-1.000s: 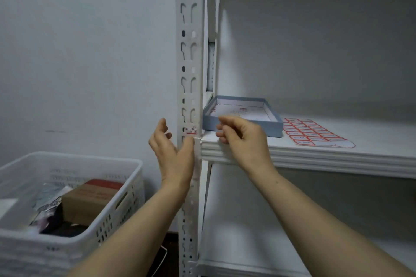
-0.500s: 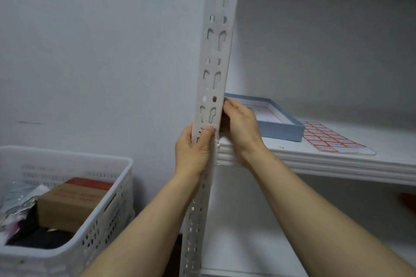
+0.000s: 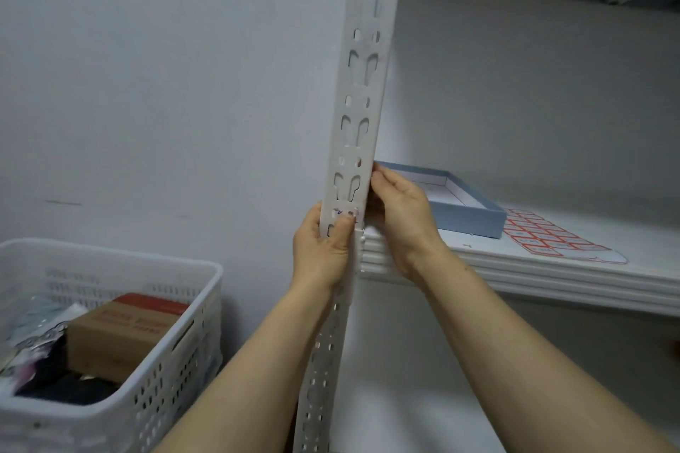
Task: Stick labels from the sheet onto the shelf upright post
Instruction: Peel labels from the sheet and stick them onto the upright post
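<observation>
The white slotted upright post (image 3: 362, 92) runs up the middle of the view. A small red-edged label (image 3: 345, 212) sits on its front face at shelf height. My left hand (image 3: 323, 250) wraps the post from the left, its thumb pressing just below the label. My right hand (image 3: 399, 217) grips the post's right edge from behind, fingers curled round it. The label sheet (image 3: 552, 237), with several red-bordered labels, lies flat on the shelf to the right.
A shallow blue box (image 3: 463, 208) stands on the white shelf (image 3: 533, 272) beside the sheet. A white perforated basket (image 3: 121, 327) at lower left holds a brown carton (image 3: 121, 335) and dark items. A grey wall lies behind.
The view has swung left and closer to the post. Both hands have closed in on the post at the label; my left thumb now presses its front face.
</observation>
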`<state>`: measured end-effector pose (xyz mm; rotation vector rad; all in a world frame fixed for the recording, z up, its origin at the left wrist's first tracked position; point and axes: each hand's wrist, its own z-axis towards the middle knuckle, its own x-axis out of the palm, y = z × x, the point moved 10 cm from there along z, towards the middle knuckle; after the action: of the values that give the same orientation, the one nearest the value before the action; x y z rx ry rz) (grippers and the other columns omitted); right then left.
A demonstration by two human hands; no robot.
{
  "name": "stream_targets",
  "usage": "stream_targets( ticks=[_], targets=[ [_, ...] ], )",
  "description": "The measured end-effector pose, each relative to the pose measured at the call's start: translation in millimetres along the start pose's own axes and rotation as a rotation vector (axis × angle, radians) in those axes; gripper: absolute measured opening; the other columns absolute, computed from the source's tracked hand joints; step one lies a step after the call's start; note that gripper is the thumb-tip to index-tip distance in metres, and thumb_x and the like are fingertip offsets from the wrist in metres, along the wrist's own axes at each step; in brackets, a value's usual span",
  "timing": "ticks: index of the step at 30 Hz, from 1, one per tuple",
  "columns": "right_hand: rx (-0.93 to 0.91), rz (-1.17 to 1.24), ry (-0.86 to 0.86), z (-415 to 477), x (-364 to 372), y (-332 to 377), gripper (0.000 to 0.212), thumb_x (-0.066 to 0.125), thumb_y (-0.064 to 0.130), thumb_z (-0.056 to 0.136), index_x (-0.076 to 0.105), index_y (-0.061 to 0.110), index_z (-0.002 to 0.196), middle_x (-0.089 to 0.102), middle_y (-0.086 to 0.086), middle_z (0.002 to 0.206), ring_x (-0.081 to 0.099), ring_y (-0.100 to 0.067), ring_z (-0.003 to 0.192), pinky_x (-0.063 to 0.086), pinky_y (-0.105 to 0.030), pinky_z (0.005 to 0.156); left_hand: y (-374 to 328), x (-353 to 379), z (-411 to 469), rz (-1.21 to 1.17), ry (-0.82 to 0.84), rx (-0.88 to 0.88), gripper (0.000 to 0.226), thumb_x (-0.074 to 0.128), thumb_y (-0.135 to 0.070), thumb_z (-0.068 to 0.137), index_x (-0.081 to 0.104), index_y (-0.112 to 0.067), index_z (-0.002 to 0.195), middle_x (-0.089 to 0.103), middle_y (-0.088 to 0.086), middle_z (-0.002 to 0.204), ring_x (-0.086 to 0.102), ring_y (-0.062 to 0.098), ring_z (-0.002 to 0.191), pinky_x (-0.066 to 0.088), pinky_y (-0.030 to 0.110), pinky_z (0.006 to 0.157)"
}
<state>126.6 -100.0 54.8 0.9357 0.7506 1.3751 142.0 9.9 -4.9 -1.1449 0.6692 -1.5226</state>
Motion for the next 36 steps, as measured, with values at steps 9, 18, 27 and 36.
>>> stream_targets(
  ticks=[9, 18, 27, 36],
  targets=[
    [0.007, 0.177, 0.149, -1, 5, -1, 0.031, 0.036, 0.006, 0.100, 0.066, 0.015, 0.097, 0.072, -0.002, 0.089, 0.069, -0.012, 0.080, 0.057, -0.024, 0.077, -9, -5, -6, -0.011, -0.046, -0.023, 0.044, 0.066, -0.031, 0.082, 0.058, -0.008, 0.118, 0.066, 0.007, 0.111, 0.062, 0.023, 0.108, 0.048, 0.031, 0.093],
    [0.014, 0.219, 0.187, 1, 4, -2, 0.032, 0.035, 0.004, 0.100, 0.065, 0.016, 0.098, 0.071, -0.004, 0.094, 0.069, -0.013, 0.084, 0.057, -0.024, 0.078, -72, 0, -32, 0.702, -0.074, 0.790, 0.026, 0.061, -0.033, 0.080, 0.068, -0.016, 0.098, 0.058, -0.008, 0.090, 0.058, 0.013, 0.081, 0.049, 0.025, 0.073],
    [-0.014, 0.208, 0.187, 1, 4, -3, 0.034, 0.037, 0.003, 0.099, 0.066, 0.020, 0.093, 0.071, -0.001, 0.093, 0.068, -0.011, 0.085, 0.055, -0.022, 0.079, -74, 1, -24, 0.732, -0.052, 0.844, 0.023, 0.063, -0.032, 0.080, 0.073, -0.013, 0.086, 0.066, -0.001, 0.083, 0.058, 0.012, 0.074, 0.049, 0.025, 0.069],
    [-0.042, 0.168, 0.180, -1, 4, 0, 0.036, 0.039, 0.002, 0.097, 0.067, 0.022, 0.088, 0.072, 0.002, 0.091, 0.067, -0.016, 0.090, 0.054, -0.028, 0.087, -73, 9, -32, 0.900, -0.133, 0.940, 0.021, 0.056, -0.027, 0.088, 0.068, -0.010, 0.083, 0.060, 0.003, 0.076, 0.052, 0.021, 0.071, 0.041, 0.028, 0.066]
  ],
)
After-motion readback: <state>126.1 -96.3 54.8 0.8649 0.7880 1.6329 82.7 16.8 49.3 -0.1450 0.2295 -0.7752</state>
